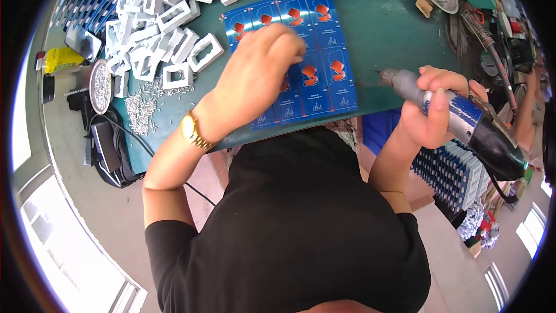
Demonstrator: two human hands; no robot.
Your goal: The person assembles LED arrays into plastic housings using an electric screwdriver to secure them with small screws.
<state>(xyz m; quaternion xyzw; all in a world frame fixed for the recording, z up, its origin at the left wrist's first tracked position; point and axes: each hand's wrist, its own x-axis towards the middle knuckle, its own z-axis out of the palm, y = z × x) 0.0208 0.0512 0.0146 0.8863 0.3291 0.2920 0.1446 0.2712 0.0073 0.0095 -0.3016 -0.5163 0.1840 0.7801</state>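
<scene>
My left hand, with a gold watch on its wrist, hangs over a blue printed sheet. Its fingers are bent and drawn together; whatever is between them is hidden. Orange-red shapes and fine white print repeat in panels across the sheet, which lies at the table's near edge. An electric screwdriver, with a silver nose and a blue and black body, is gripped in my right hand. Its bit points left, to the right of the sheet and apart from it.
White rectangular frames are heaped at the far left. Below them lies a scatter of small silver screw-like pieces, beside a metal bowl of more. Another metal dish stands at the far right. Blue racks stand below the table at right.
</scene>
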